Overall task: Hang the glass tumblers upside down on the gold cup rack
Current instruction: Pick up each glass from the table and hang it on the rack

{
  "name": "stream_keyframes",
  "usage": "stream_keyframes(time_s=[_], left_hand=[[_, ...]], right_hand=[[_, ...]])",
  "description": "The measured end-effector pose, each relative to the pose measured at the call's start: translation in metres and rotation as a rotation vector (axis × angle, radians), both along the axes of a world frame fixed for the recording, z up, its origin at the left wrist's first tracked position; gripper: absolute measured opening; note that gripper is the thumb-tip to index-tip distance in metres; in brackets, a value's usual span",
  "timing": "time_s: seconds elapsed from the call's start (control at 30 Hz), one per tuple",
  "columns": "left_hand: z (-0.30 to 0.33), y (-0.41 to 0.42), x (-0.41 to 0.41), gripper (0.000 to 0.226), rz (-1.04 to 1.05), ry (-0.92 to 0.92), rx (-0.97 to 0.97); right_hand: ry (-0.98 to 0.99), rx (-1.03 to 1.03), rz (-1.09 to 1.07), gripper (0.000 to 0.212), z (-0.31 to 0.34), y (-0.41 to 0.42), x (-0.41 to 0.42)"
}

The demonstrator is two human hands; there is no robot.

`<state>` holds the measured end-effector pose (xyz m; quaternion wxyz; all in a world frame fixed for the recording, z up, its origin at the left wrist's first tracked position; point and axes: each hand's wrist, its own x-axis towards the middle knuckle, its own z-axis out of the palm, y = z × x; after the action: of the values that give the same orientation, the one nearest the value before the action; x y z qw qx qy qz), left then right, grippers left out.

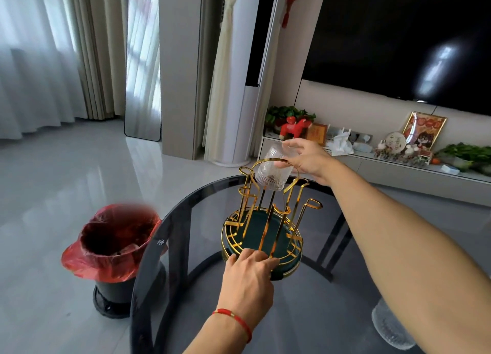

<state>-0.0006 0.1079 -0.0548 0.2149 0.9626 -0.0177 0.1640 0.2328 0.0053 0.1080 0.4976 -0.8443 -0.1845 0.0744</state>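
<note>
the right hand (305, 158) reaches over the far side of the gold cup rack (265, 221), fingers curled around a ribbed glass tumbler (271, 169) held by its upper end; the tumbler is tilted, its lower end just behind the rack's round top hoop and above the upright prongs, and whether it touches any prong i cannot tell. the left hand (249, 276), a red string bracelet (233, 319) on its wrist, lies mostly flat with fingers stretched forward, fingertips pressed on the near rim of the rack's dark green round base, grasping nothing

the rack stands on a round dark glass table (186, 287), toward its far edge, with gold hooked prongs rising from the base; none of the prongs in view carries a glass. a second ribbed tumbler (390, 327) stands near the table's near right edge, partly hidden under the right forearm

beyond the table's left edge, on the grey tiled floor, is a bin lined with a red bag (111, 250). past the far edge runs a low white cabinet (372, 165) crowded with ornaments, among them a red toy horse (293, 128) and a framed picture (423, 128), below a large dark screen (398, 40). pale curtains (53, 56) hang at the far left
</note>
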Motion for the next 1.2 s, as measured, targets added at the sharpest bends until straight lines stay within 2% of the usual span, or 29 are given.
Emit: stream_keyframes(time_s=[0.1,0.27,0.43,0.5,0.63,0.7,0.8,0.97,1.1,1.2], left_hand=[[-0.002,-0.001,0.001,0.050,0.004,0.022,0.024],[-0.003,0.000,0.003,0.056,0.000,0.049,0.052],[-0.001,-0.002,0.002,0.056,-0.002,0.090,0.086],[0.000,-0.002,0.002,0.056,-0.004,0.102,0.095],[0.000,-0.005,-0.002,0.067,-0.032,0.164,0.165],[0.001,-0.005,-0.004,0.072,-0.040,0.192,0.209],[0.002,-0.004,-0.008,0.076,-0.057,0.204,0.236],[0.010,-0.006,-0.018,0.078,-0.081,0.172,0.184],[0.018,-0.030,-0.032,0.065,-0.227,0.033,0.039],[0.018,-0.061,-0.053,0.059,-0.392,0.032,-0.046]], right_hand=[[0.037,-0.074,0.117,0.086,-0.010,-0.004,0.002],[-0.071,-0.238,0.231,0.080,-0.020,0.000,-0.003],[-0.033,-0.212,0.307,0.076,-0.017,0.001,-0.009],[-0.004,-0.194,0.305,0.078,-0.017,0.001,-0.011],[-0.041,-0.245,0.223,0.099,-0.017,-0.011,-0.018],[-0.081,-0.241,0.142,0.099,-0.012,-0.029,-0.025],[-0.092,-0.203,0.034,0.079,-0.006,-0.070,-0.046],[-0.210,-0.316,-0.042,0.037,-0.006,-0.148,-0.119],[-0.326,-0.453,-0.069,0.024,-0.018,-0.199,-0.197],[-0.447,-0.523,-0.157,0.020,-0.033,-0.230,-0.255]])
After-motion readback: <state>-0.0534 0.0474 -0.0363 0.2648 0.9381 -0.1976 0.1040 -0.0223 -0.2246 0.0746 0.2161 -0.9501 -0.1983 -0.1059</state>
